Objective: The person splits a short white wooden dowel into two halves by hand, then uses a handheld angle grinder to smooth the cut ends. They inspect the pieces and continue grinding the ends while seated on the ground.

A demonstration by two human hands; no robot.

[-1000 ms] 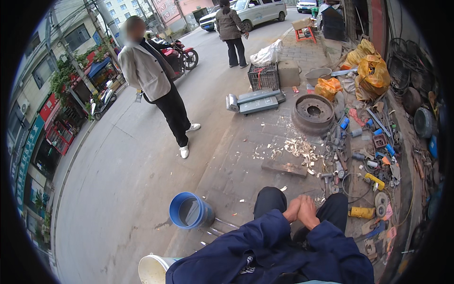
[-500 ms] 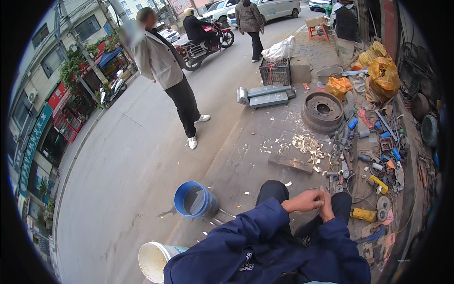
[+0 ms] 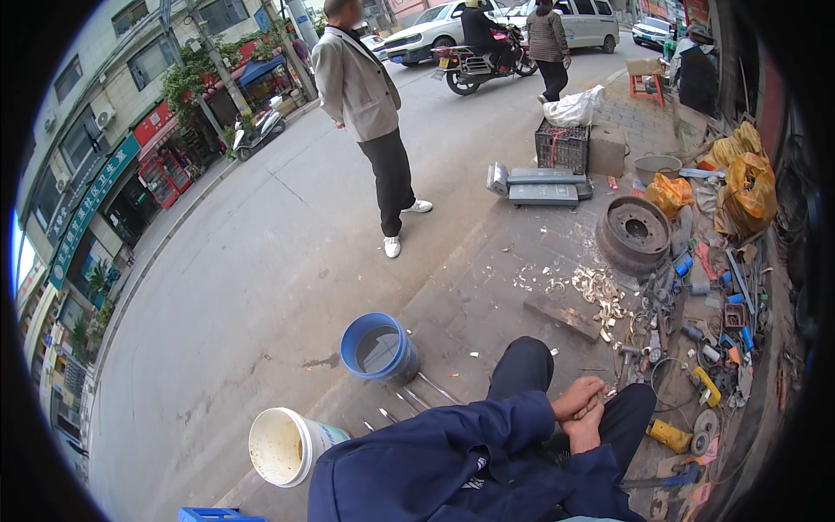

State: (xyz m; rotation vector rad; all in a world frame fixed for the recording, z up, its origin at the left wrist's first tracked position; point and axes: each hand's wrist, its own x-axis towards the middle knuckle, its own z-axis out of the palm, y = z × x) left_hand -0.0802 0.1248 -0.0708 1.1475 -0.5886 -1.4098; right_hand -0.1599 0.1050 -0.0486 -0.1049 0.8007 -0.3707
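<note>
My left hand (image 3: 577,398) and my right hand (image 3: 586,428) are folded together over my right knee. Both have their fingers curled and pressed against each other, and no object shows between them. Dark blue sleeves cover my forearms, and my dark trousers frame the hands. Beyond my knees lies a short wooden block (image 3: 561,315), with pale curled shavings (image 3: 600,290) scattered behind it. Closest on the right are a yellow power tool (image 3: 670,436) and a grinding disc (image 3: 706,421).
A blue bucket of water (image 3: 379,350) and a white bucket (image 3: 280,447) stand on my left, with slim metal tools (image 3: 409,400) between. Ahead are a rusty wheel rim (image 3: 634,233), a grey platform scale (image 3: 544,187) and a black crate (image 3: 563,148). One person (image 3: 361,104) stands on the road.
The view has swung left, shifting the scene rightward. My hands have settled from fingertips raised together into a lower, folded clasp. The motorcycle and the walking person have moved farther along the road.
</note>
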